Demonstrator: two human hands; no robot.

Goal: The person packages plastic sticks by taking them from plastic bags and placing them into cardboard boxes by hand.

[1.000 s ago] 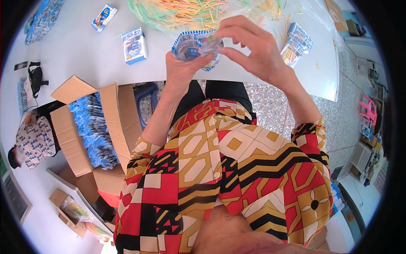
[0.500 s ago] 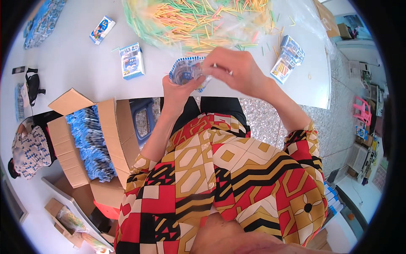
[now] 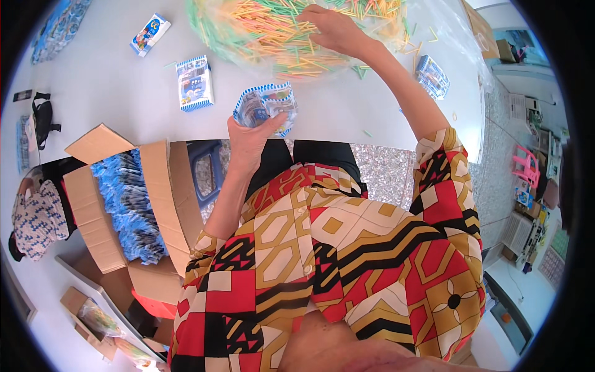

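Note:
Near the table's front edge my left hand grips an opened blue-and-white plastic packet, its mouth facing up and away from me. The thumb presses on the packet's near side. My right hand reaches out over a heap of thin coloured sticks, green, yellow and pink. Its fingers and thumb are apart at the sticks, and I see nothing held between them. The heap lies on a spread clear plastic bag at the far side of the table.
Two packs, a blue-and-white pack and a smaller box, lie at left. Another packet lies right, beyond my forearm. Left of me an open carton holds many blue packets. A person is at far left.
My right hand has moved away from the packet, up to the stick heap. The left hand still holds the packet, slightly further left. The packet at right looks shifted, partly behind my forearm.

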